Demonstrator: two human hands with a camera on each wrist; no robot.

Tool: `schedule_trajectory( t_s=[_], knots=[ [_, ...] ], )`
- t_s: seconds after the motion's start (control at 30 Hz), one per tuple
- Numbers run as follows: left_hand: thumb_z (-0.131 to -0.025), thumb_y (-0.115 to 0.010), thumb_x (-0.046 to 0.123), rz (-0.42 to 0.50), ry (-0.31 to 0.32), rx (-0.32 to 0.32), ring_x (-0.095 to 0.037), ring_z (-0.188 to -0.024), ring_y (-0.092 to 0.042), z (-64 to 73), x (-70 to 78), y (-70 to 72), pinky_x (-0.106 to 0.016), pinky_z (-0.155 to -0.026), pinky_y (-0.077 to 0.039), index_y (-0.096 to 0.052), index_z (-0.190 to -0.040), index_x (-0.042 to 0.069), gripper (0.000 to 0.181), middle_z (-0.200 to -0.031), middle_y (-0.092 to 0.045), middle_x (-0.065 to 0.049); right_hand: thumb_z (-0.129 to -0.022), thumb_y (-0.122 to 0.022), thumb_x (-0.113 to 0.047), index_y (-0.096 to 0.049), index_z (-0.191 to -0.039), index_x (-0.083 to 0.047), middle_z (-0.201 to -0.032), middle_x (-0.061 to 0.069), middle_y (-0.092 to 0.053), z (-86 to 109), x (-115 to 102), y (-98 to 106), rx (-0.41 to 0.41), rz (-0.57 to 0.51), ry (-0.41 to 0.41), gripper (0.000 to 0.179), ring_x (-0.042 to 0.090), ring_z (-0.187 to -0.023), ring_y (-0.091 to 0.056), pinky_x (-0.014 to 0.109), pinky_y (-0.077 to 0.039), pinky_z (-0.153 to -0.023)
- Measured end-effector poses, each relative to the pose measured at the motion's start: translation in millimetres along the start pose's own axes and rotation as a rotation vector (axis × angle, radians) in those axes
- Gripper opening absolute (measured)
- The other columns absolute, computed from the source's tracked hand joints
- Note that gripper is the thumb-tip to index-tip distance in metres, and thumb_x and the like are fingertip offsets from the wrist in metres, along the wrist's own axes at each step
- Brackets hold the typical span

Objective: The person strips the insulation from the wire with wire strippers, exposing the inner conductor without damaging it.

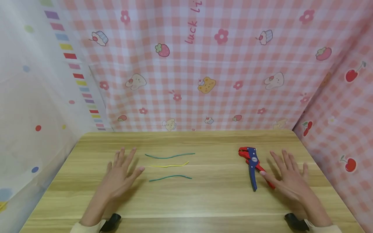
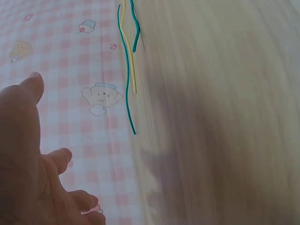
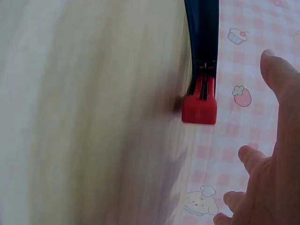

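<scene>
Three short wires lie roughly parallel on the table: a green wire [image 1: 170, 157] at the back, a yellow wire [image 1: 170, 166] in the middle and another green wire [image 1: 170, 177] in front. Left of them, my left hand [image 1: 118, 176] is spread with nothing in its grasp; the wires also show in the left wrist view. A wire stripper [image 1: 253, 165] with red and blue handles lies on the right, its head pointing away. My right hand [image 1: 291, 179] spreads beside it, the thumb over the red handle; whether it touches, I cannot tell.
The wooden table [image 1: 204, 204] has a pink checked cloth [image 1: 180, 71] hanging behind it. More patterned cloth [image 1: 335, 136] hangs at the right, and a white dotted cloth [image 1: 35, 97] at the left. Each wrist wears a black strap mount.
</scene>
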State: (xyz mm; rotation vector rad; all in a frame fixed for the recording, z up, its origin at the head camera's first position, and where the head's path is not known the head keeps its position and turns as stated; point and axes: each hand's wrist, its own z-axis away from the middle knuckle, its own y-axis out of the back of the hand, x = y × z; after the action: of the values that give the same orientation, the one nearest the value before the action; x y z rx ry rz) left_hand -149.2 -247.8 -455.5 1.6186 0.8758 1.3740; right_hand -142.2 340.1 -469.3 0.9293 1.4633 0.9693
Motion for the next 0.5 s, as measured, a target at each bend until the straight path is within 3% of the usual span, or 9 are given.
schedule_trajectory(
  t_s=[0.23,0.5],
  knots=[
    [-0.102,-0.045,0.065,0.021,-0.010,-0.016,-0.052,-0.156,-0.005,-4.0,8.2,-6.2,-0.078,-0.115,-0.016,-0.009,-0.166,0.029,0.082,-0.170,0.001,-0.027,-0.097,-0.053,-0.066,-0.011,-0.166,-0.027,-0.172,0.023,0.004,-4.4,-8.6,-2.0,-0.024,-0.038,-0.001,0.089,0.054,-0.155,0.001,0.082,0.012,-0.109],
    [-0.101,-0.046,0.066,0.030,-0.037,0.001,-0.051,-0.155,-0.012,-6.9,18.8,-11.5,-0.074,-0.117,-0.020,-0.012,-0.166,0.029,0.082,-0.170,-0.005,-0.027,-0.098,-0.055,-0.062,-0.014,-0.166,-0.021,-0.169,0.029,-0.005,-10.8,-20.5,-8.8,-0.069,-0.104,0.009,0.089,0.059,-0.152,-0.005,0.086,-0.013,-0.105]
  ],
)
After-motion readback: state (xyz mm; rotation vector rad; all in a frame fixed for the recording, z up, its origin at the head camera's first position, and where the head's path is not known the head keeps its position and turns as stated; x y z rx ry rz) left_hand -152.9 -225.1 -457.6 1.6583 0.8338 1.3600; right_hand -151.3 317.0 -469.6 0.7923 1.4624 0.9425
